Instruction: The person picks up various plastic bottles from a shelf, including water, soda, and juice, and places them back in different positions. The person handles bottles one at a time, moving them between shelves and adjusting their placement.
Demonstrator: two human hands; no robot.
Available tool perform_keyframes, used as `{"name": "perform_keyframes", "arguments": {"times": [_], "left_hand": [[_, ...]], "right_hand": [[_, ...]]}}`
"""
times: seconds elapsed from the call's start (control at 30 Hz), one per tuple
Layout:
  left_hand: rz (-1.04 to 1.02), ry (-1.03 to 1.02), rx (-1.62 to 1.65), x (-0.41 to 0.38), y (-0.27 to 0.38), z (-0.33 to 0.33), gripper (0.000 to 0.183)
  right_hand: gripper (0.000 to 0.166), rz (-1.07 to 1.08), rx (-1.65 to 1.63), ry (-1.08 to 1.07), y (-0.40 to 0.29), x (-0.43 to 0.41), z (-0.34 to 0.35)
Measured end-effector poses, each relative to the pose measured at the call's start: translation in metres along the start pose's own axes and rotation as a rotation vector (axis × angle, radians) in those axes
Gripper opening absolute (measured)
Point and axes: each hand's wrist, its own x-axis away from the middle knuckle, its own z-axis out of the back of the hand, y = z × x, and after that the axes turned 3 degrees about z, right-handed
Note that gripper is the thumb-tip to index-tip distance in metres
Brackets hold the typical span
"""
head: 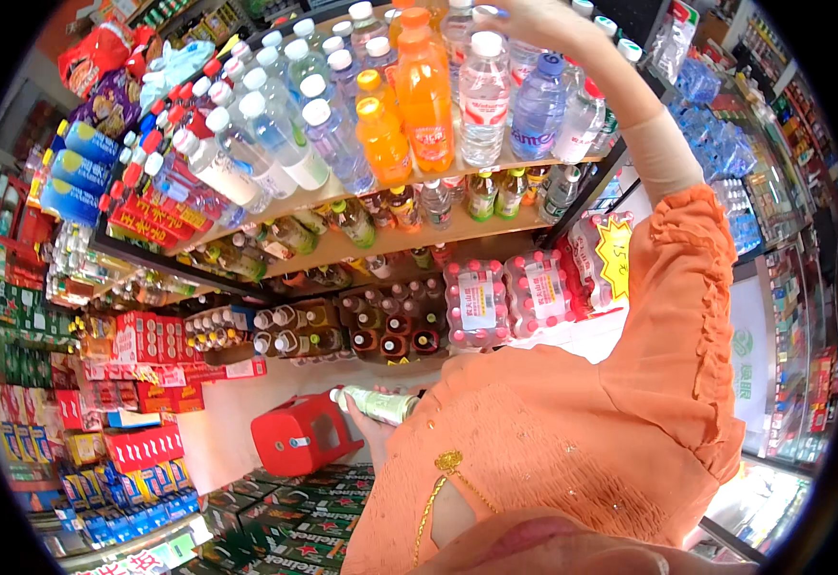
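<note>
My left hand (368, 424) is low beside my body, shut on a capped drink bottle (379, 405) with a pale green label. The far end of that bottle is hidden behind my orange blouse. My right arm is stretched over the top shelf, and my right hand (534, 23) is at the upper edge of the view among the bottle tops. Its fingers are blurred and partly cut off. Just below it stand a clear water bottle (485, 100) with a white cap, a large orange soda bottle (424, 93) and a blue-tinted bottle (538, 108).
Lower down, a wooden shelf (404, 241) carries more bottles. Shrink-wrapped water packs (478, 305) and boxes of dark bottles (393, 338) sit on the floor. A red plastic stool (293, 435) stands to my left, near stacked green beer cartons (304, 517).
</note>
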Motion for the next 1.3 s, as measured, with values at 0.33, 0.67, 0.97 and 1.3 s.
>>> {"name": "perform_keyframes", "arguments": {"times": [0.33, 0.67, 0.97, 1.3], "left_hand": [[0.006, 0.1, 0.011, 0.008, 0.0, -0.018, 0.064], [0.044, 0.045, 0.034, -0.004, -0.003, -0.004, 0.069], [0.028, 0.061, 0.03, -0.008, -0.005, 0.003, 0.069], [0.025, 0.051, 0.007, -0.019, -0.005, 0.014, 0.069]], "right_hand": [[0.036, -0.07, -0.193, -0.149, -0.003, -0.023, -0.034], [0.04, -0.032, -0.316, -0.129, 0.004, -0.02, -0.033], [0.016, -0.056, 0.022, -0.045, 0.006, 0.015, 0.022], [0.031, -0.155, -0.006, -0.159, 0.055, 0.012, -0.011]]}}
